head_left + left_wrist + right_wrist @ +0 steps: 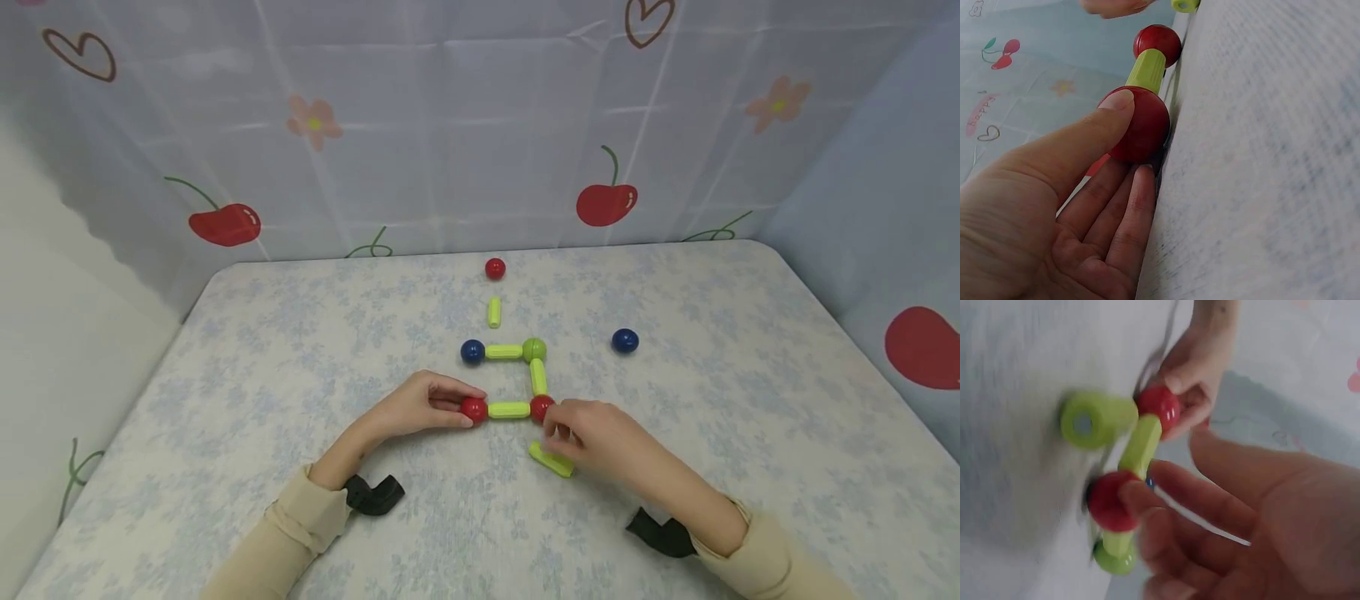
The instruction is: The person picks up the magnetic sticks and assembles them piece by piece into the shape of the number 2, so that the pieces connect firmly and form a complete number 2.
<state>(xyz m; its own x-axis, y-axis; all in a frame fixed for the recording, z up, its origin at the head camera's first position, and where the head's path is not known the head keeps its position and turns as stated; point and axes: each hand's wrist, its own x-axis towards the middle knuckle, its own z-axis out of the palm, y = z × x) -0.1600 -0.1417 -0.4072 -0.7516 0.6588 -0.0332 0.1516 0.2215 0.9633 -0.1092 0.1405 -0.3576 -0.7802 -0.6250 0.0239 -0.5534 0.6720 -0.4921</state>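
My left hand (422,403) holds a red ball (1141,128) between thumb and fingers at the table surface. A yellow-green rod (509,410) joins it to a second red ball (542,407). Beside that second ball is my right hand (602,435), its thumb apart from loosely bent fingers and nothing gripped between them. One fingertip overlaps the ball in the right wrist view; contact is unclear. From there another rod (538,377) runs to a green ball (534,349), and a further rod (504,352) reaches a blue ball (472,352). A loose rod (551,460) lies below the right hand.
Farther back on the patterned table (337,317) lie a short rod (494,312) and a red ball (495,268). Off to the right sits another blue ball (625,341). A printed curtain (465,125) hangs behind the table.
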